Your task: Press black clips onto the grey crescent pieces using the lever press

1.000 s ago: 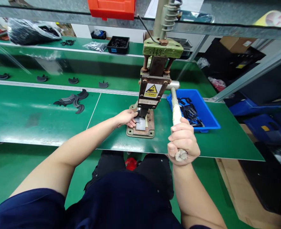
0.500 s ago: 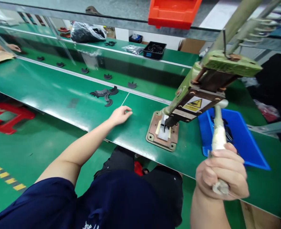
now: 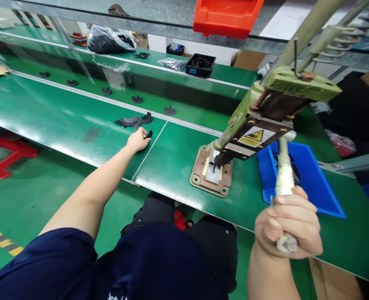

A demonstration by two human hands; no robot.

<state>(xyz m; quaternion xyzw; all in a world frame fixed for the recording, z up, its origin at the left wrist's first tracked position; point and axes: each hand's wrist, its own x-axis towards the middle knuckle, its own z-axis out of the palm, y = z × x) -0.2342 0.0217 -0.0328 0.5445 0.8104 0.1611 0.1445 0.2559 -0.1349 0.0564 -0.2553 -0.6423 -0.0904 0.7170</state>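
Black curved parts (image 3: 133, 121) sat in a small pile on the green bench (image 3: 62, 121), and the left hand (image 3: 138, 140), which half a second before had been hovering open over bare bench nearer the press, had slid left onto the nearest piece (image 3: 149, 134), fingers curled down on it. Right hand (image 3: 288, 227) was still wrapped tight round the taped lever handle (image 3: 283, 179) of the hand press (image 3: 259, 121), same as before. Blue tray (image 3: 315, 183) stayed just behind that handle.
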